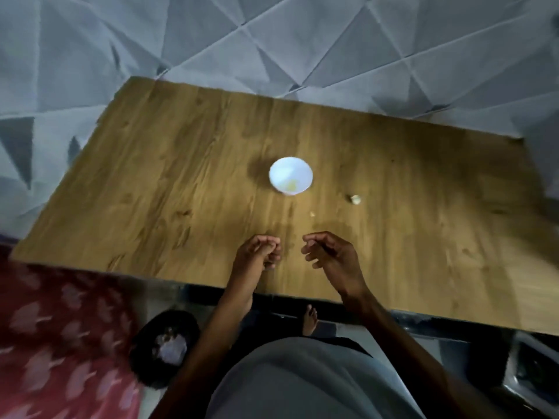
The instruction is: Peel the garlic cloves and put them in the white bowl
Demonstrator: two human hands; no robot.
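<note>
Garlic clove [354, 199] lies on the counter [151, 192] right of the white bowl [291, 176], handy for peeling; left hand [260, 252] curls, contents unclear, while right hand [329, 252] hangs slack, seemingly empty.

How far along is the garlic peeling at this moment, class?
Done: a pale yellow piece, likely peeled garlic, lies in the white bowl. In hand: the left hand has bunched fingers, perhaps pinching something, too blurred to confirm; the right hand hovers beside it. Left: one clove lies on the table right of the bowl.
</note>
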